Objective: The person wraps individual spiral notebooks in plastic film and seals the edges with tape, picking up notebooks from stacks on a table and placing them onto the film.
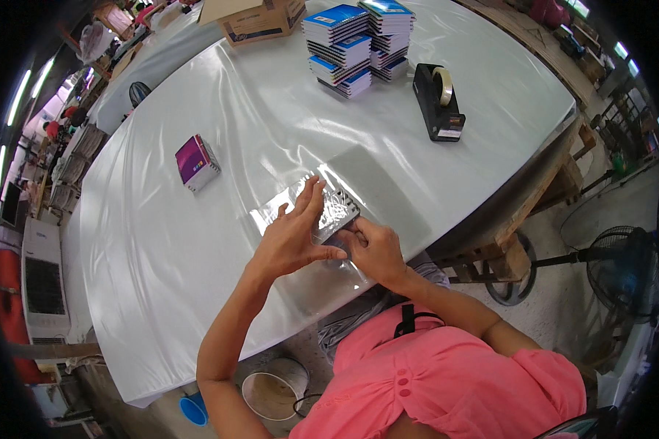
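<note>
Wrapping looks underway: both hands, left [294, 238] and right [373, 249], clamped on a plastic-sleeved booklet pack [335, 212] at the desk's [198, 241] 6 o'clock edge; sealing likely needs tape from the dispenser [438, 102] at 1 o'clock

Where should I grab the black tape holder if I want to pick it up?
Probably grab the tape holder from above, around its long, narrow black body, fingers on the two long sides. It stands upright on the table with bare space all round. Keep off the tape roll on top; it may turn.

White table [198, 241] bears booklets [359, 44], tape dispenser [438, 102].
</note>
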